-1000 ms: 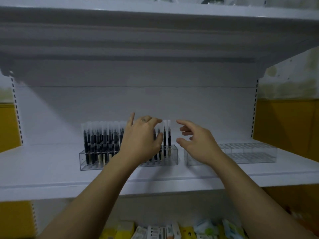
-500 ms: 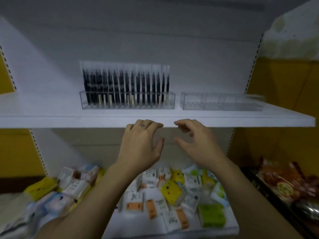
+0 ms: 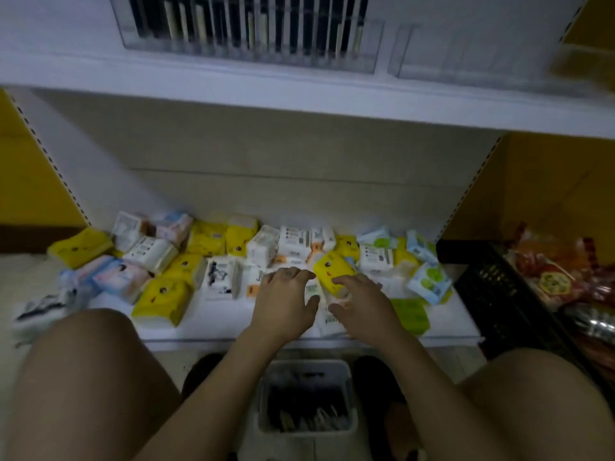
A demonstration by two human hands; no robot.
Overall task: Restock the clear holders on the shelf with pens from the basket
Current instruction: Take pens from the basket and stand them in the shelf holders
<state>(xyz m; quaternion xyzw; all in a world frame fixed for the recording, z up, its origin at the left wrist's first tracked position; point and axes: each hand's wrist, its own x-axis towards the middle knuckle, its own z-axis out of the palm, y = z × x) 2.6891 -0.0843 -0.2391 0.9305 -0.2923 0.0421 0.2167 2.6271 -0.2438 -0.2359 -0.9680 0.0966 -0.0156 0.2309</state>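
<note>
Hands are hovering in the middle of the frame, above the front of the lower shelf. The left hand is floating palm down with its fingers spread and released, grasping nothing. The right hand is hanging just beside it, its fingers loosely curved and also released, with nothing between them. The two hands are staying apart from each other.

Tissue packs, yellow, white, pink and green, are lying scattered across the lower shelf behind and beneath the hands. A pale basket is standing on the floor at the bottom centre of the frame, between the person's bare thighs, with dark pens lying inside it; blur is hiding their number.

The upper shelf is running across the top of the frame. A clear holder filled with upright black pens is standing on it at top centre. A second clear holder is standing just beside it toward the upper right. A black crate holding red snack packets is sitting at the right edge.
</note>
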